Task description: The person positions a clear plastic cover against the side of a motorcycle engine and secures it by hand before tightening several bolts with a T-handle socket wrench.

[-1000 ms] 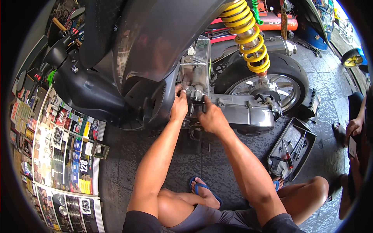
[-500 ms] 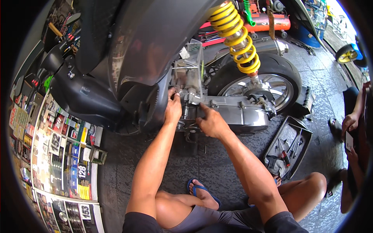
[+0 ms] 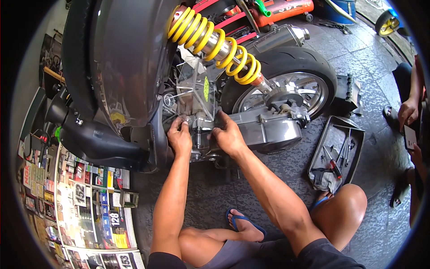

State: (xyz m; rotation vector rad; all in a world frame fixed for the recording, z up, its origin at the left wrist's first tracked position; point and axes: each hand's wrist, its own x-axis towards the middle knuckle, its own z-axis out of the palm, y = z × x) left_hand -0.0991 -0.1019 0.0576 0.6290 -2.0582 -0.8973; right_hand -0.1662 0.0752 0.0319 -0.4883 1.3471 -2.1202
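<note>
The engine case (image 3: 268,127) of the scooter sits low on the paved floor (image 3: 349,58), just ahead of my squatting knees, and both my hands are on its front end. Nearest to me, my foot in a blue sandal (image 3: 244,224) rests flat on the floor between my legs. Off to my right, a grey tool tray (image 3: 338,152) lies on the floor just beside my right knee, with small hand tools inside. My left hand (image 3: 180,136) has a narrow grip, fingers pinched on a small metal fitting at the front of the case; I cannot tell exactly what part it pinches. My right hand (image 3: 229,136) presses beside it, fingers curled over the case edge, grip closed on the metal. Above them a clear plastic cover (image 3: 192,89) stands upright. Farther on, a yellow coil shock (image 3: 215,42) slants down to the rear wheel (image 3: 286,85). Another person's hand (image 3: 407,112) shows at the right edge of the floor.
</note>
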